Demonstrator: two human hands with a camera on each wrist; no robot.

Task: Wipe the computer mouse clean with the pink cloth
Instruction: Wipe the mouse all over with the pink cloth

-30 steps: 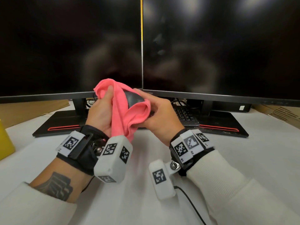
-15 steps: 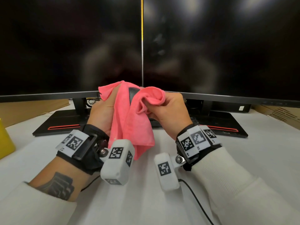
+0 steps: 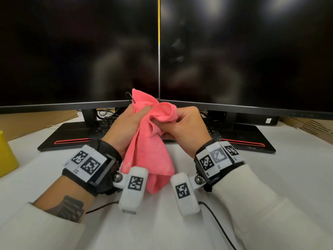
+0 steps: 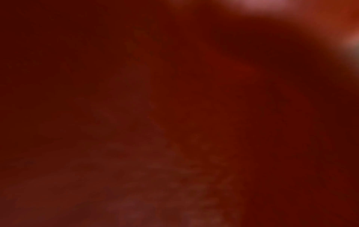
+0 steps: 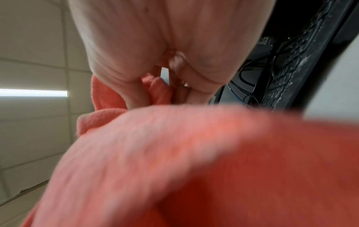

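The pink cloth (image 3: 147,150) is bunched between both hands above the white table (image 3: 270,177), its tail hanging down between the wrists. My left hand (image 3: 126,127) grips the cloth from the left, thumb pressed on top. My right hand (image 3: 183,125) clenches a wad of it from the right. The computer mouse is hidden inside the cloth; only a thin black cable loop (image 3: 128,95) sticks out at the top. The left wrist view is a dark red blur of cloth (image 4: 174,122). In the right wrist view the cloth (image 5: 194,161) fills the lower half below my right hand (image 5: 155,46).
Two dark monitors (image 3: 234,51) stand side by side just behind the hands, on black bases with red stripes (image 3: 72,141). A black keyboard (image 3: 106,123) lies under them. A yellow object (image 3: 7,154) sits at the left edge. Cardboard (image 3: 306,125) lies at the back right.
The mouse, partly visible between the hands before, is now covered by the cloth. My right hand has bunched the cloth and turned over it; both hands have risen slightly.
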